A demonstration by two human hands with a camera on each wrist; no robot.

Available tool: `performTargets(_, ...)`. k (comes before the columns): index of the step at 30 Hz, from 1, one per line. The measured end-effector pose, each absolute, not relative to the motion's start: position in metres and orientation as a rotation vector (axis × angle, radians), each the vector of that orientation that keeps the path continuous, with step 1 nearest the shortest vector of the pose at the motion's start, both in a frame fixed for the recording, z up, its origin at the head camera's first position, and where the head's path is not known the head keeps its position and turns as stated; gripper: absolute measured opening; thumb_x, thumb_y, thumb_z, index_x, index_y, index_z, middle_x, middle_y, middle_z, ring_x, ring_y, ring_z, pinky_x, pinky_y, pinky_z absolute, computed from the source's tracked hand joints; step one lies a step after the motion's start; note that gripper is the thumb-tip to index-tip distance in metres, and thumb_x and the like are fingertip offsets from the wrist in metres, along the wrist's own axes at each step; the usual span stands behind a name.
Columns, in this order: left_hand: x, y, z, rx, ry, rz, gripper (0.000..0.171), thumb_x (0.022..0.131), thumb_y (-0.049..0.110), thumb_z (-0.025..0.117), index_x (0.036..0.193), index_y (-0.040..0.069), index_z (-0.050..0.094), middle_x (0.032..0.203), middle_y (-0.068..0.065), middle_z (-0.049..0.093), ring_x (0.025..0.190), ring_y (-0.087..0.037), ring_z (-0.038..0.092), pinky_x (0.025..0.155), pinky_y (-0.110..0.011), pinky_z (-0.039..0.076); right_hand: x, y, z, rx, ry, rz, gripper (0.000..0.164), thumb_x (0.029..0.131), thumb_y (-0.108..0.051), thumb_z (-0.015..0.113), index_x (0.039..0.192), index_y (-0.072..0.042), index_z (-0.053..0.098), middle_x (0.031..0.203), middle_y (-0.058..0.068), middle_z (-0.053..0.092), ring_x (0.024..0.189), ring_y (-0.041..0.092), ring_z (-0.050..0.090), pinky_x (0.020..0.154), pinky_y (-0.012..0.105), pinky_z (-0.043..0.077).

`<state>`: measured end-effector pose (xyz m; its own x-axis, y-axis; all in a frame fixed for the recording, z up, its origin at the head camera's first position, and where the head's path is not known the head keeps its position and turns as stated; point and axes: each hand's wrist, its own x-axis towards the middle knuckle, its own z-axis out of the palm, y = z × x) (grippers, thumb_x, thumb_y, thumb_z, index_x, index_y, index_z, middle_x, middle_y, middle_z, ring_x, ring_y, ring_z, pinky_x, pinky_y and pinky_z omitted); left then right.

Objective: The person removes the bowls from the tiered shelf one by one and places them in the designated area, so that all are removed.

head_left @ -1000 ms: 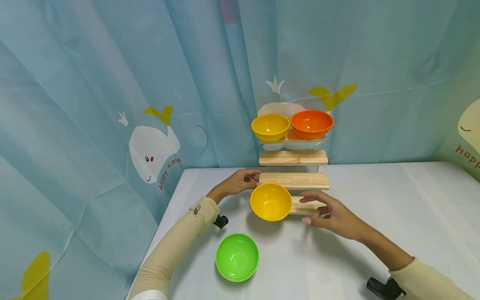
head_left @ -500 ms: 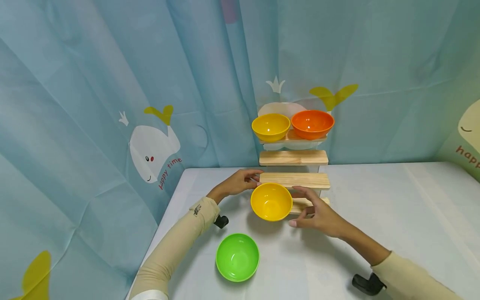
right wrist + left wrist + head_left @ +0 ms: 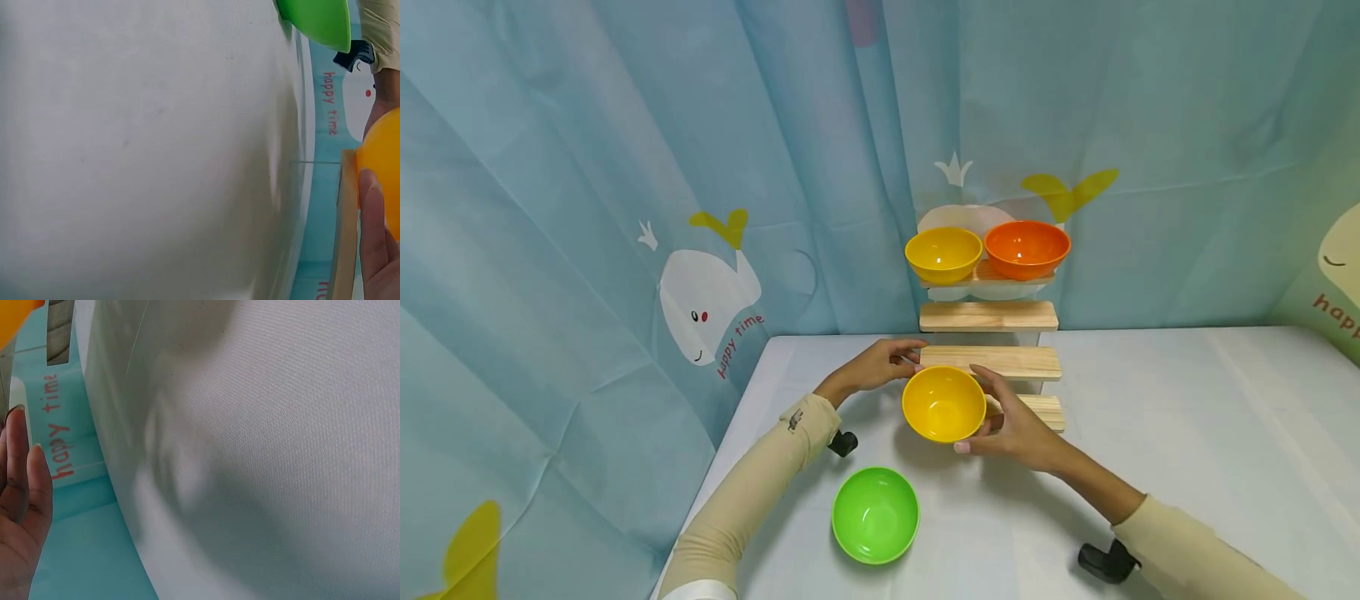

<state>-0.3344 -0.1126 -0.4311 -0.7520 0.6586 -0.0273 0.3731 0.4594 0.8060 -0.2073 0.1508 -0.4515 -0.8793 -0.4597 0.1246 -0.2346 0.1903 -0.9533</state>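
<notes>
A yellow bowl (image 3: pixel 943 405) sits at the left end of the lowest board of a stepped wooden shelf (image 3: pixel 992 363). My right hand (image 3: pixel 1017 433) grips its right side, the thumb at the near edge and the fingers behind the rim. In the right wrist view a digit lies against the bowl's wall (image 3: pixel 386 162). To the left, my left hand (image 3: pixel 880 365) reaches toward the shelf, its fingertips right by the board's end and the bowl's rim. The left wrist view shows fairly straight fingers (image 3: pixel 17 469) below part of the bowl (image 3: pixel 14 319).
On the top board stand another yellow bowl (image 3: pixel 943 255) and an orange bowl (image 3: pixel 1027 250). A green bowl (image 3: pixel 876 515) rests on the white table (image 3: pixel 1187 433) in front, between the forearms. Behind everything hangs a blue curtain (image 3: pixel 820 167) with printed whales.
My right hand has come leftward from beside the shelf and closed in around the yellow bowl's right side. My left hand and all the bowls have stayed put.
</notes>
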Motion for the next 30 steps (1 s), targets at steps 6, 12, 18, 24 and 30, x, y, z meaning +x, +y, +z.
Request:
performTargets(6,-0.333,-0.112,-0.429,0.87,2.374,1.19,0.049,0.101,0.014,0.062,0.148,0.009,0.051,0.136,-0.015,0.061,0.119,-0.024,0.06,0.088,-0.027,0.055,-0.209,0.144,-0.451,-0.66,2.254,-1.77,0.116,0.077,-0.019,0.089,0.159,-0.008,0.009,0.159,0.027,0.021,0.097,0.03,0.065,0.079,0.029,0.059)
performTargets(12,-0.334,-0.111,-0.431,0.879,2.386,1.179,0.049,0.101,0.013,0.062,0.148,0.009,0.051,0.136,-0.014,0.061,0.121,-0.025,0.06,0.09,-0.028,0.055,-0.21,0.14,-0.453,-0.684,2.316,-1.761,0.119,0.073,-0.024,0.092,0.159,-0.009,0.012,0.158,0.022,0.025,0.123,0.038,0.051,0.095,0.043,0.054)
performTargets(18,-0.335,-0.111,-0.432,0.89,2.386,1.179,0.049,0.1,0.012,0.062,0.148,0.009,0.051,0.139,-0.014,0.059,0.123,-0.026,0.059,0.093,-0.029,0.055,-0.212,0.138,-0.456,-0.674,2.361,-1.727,0.123,0.07,-0.026,0.093,0.16,-0.012,0.011,0.157,0.02,0.028,0.131,0.039,0.045,0.106,0.056,0.044)
performTargets(24,-0.333,-0.111,-0.43,0.889,2.389,1.181,0.049,0.1,0.011,0.062,0.148,0.008,0.05,0.139,-0.014,0.059,0.124,-0.026,0.059,0.094,-0.029,0.054,-0.213,0.134,-0.458,-0.631,2.403,-1.709,0.122,0.069,-0.027,0.094,0.16,-0.013,0.013,0.156,0.019,0.031,0.13,0.037,0.047,0.105,0.054,0.045)
performTargets(30,-0.332,-0.112,-0.429,0.871,2.391,1.18,0.049,0.101,0.014,0.062,0.148,0.009,0.051,0.137,-0.014,0.061,0.122,-0.026,0.06,0.092,-0.029,0.055,-0.214,0.133,-0.457,-0.611,2.415,-1.702,0.12,0.07,-0.028,0.093,0.159,-0.013,0.014,0.156,0.019,0.031,0.129,0.037,0.048,0.103,0.05,0.048)
